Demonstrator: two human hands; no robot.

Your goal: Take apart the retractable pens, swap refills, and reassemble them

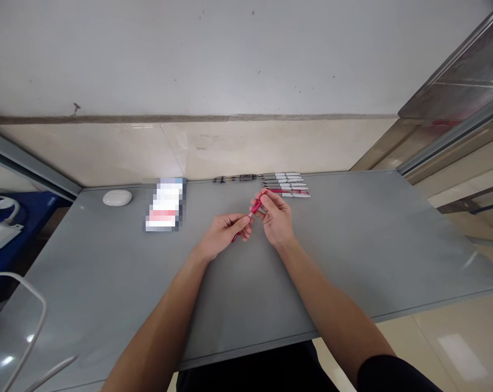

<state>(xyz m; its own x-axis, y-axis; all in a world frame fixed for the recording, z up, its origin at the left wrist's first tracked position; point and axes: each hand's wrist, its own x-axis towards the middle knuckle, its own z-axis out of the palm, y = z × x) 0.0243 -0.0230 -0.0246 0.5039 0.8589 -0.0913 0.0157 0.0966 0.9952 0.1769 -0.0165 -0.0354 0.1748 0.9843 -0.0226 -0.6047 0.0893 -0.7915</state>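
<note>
Over the middle of the grey table, my left hand (225, 231) and my right hand (277, 218) meet around a slim red pen (256, 206). The right fingers pinch its pinkish-red upper part, while the left fingers close on the lower part, with a dark red end sticking out below them. Whether the pen is in one piece between the hands I cannot tell. Just beyond my right hand lies a row of several pens (287, 184), mostly white and grey with one red among them. A dark, clear-bodied pen (233, 178) lies to their left by the wall.
A blurred-out phone-like object (163, 206) lies on the grey table (344, 245), left of my hands. Farther left is a white oval case (117, 198). A white cable (42, 305) curves over the near left side. The tiled wall (271, 144) borders the back edge.
</note>
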